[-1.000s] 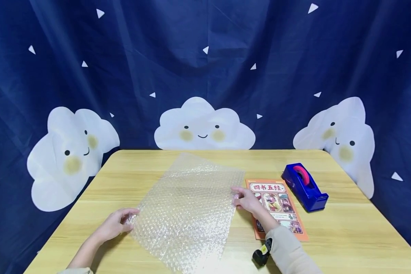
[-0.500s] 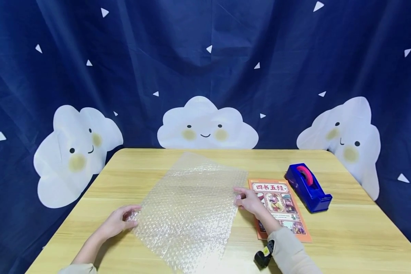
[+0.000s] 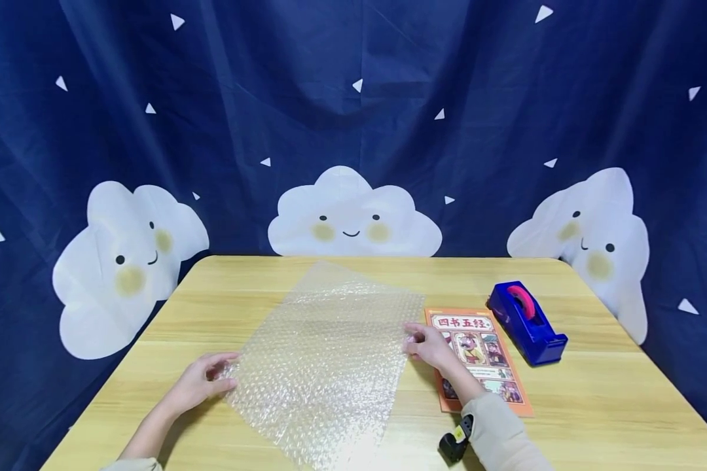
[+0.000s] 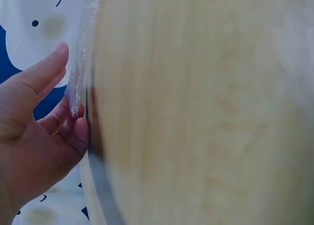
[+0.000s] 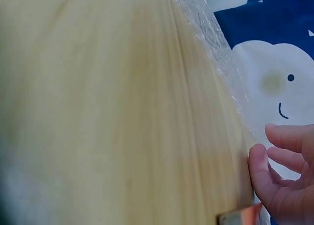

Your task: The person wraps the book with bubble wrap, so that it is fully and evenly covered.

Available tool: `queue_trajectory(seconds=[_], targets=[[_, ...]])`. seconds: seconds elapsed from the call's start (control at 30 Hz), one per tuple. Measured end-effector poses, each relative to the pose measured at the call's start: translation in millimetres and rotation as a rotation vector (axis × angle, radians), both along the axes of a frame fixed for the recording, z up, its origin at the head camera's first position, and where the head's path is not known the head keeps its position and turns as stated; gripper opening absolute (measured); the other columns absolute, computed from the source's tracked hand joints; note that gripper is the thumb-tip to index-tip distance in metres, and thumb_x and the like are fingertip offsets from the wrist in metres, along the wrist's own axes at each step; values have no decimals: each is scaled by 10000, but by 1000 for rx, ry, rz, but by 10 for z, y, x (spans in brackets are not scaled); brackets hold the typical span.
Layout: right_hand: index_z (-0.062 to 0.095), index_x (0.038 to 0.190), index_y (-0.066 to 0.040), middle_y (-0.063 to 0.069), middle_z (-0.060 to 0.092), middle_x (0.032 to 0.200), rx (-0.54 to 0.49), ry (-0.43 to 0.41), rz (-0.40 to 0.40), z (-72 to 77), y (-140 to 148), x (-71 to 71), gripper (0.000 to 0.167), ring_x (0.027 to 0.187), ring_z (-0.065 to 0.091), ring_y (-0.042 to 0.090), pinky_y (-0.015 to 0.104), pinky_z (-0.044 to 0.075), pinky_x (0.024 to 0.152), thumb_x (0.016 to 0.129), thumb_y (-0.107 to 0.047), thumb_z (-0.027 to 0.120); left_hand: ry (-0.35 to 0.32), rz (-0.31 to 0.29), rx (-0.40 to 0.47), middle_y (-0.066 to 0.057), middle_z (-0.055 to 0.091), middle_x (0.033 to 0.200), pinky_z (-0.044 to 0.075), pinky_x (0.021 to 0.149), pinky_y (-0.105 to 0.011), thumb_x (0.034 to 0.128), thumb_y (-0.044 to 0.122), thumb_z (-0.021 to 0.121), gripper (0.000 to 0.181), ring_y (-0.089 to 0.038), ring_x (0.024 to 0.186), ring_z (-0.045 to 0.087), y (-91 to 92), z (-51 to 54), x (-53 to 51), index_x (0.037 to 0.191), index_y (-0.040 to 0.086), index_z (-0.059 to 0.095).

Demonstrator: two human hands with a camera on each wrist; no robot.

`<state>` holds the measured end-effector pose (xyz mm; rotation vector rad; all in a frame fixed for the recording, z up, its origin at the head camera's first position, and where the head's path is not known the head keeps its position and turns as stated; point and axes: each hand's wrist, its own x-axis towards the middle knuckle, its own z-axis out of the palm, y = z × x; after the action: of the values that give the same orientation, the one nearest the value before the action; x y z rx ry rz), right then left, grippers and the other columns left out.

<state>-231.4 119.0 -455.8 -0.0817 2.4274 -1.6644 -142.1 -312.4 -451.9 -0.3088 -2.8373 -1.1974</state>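
"Your bench (image 3: 212,301) bears bubble wrap (image 3: 330,356) left of the book (image 3: 476,352); your left hand (image 3: 197,383) and right hand (image 3: 430,345) curl round its edges."

"You're likely positioning it; next, settle it flat."

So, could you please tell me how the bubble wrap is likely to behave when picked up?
The bubble wrap will probably be floppy, since it is a thin, broad plastic sheet. It should be light for its size, as it is see-through and covered in bubbles. It may also slide easily, given its glossy surface and the smooth-looking table beneath.
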Motion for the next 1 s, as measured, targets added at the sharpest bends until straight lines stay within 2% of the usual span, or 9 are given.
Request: queue_trajectory(seconds=[0.07,0.3,0.67,0.87,0.93,1.0], targets=[[484,1255,82,57,503,773,-2,0,2,5,7,6,491,654,505,128,241,494,592,779,57,602,13,10,-4,-181,591,1061,441,792,-314,754,163,725,491,-245,950,520,-3,5,9,1172,-40,567],[469,1272,75,74,512,793,13,-10,2,16,27,17,503,650,521,145,265,498,609,786,43,595,-6,22,14,-145,587,1044,440,776,-268,762,171,719,492,-206,936,506,-9,10,5,1182,-31,562],[448,1287,78,70,496,792,23,-21,23,48,49,45,495,655,523,149,260,490,601,810,34,576,-50,-6,80,-223,557,1154,452,772,-276,787,151,698,511,-237,968,507,-29,-9,15,1224,-49,523],[451,1286,74,98,525,833,104,5,35,81,89,79,472,674,563,164,292,518,625,838,-10,574,-57,23,70,-236,572,1143,451,827,-341,794,152,690,505,-310,1000,531,-35,0,10,1216,-67,519],[444,1291,76,102,536,837,111,10,43,85,114,89,469,675,566,164,296,519,628,850,-23,570,-47,33,69,-245,572,1136,449,829,-370,800,144,681,484,-320,993,538,-31,16,2,1204,-71,524],[423,1301,86,108,542,857,82,10,67,85,144,95,480,693,561,163,293,520,646,857,-30,564,-41,44,71,-244,572,1137,459,804,-342,807,147,674,470,-281,955,550,-21,34,-10,1200,-66,530]])
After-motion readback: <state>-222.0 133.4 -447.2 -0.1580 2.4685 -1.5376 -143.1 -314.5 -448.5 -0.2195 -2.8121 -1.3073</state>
